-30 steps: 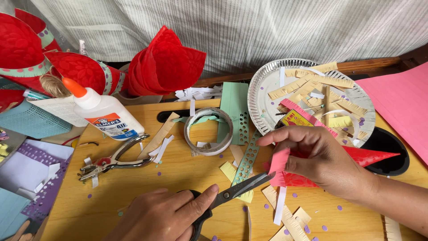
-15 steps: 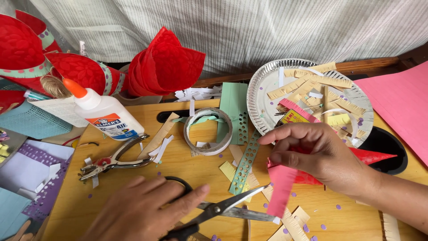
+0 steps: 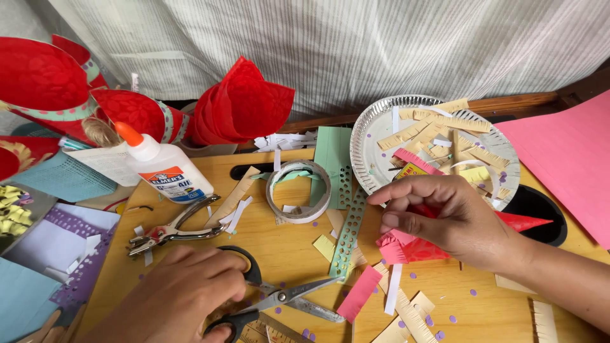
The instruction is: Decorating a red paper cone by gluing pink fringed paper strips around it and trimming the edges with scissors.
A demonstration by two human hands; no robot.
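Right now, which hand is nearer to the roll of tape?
Right. The right hand lies just right of the tape roll; the left hand rests lower, on the scissors.

Left hand point(image 3: 181, 292) rests on the black handles of the scissors point(image 3: 279, 298), which lie open on the wooden table point(image 3: 286, 244). Right hand point(image 3: 445, 219) pinches a pink paper piece point(image 3: 400, 246); loose pink strip point(image 3: 359, 293) beside the blades. Hole punch point(image 3: 175, 227), glue bottle point(image 3: 164, 168), tape ring point(image 3: 298, 190) left of centre; paper plate point(image 3: 372, 143) holds fringed strips.
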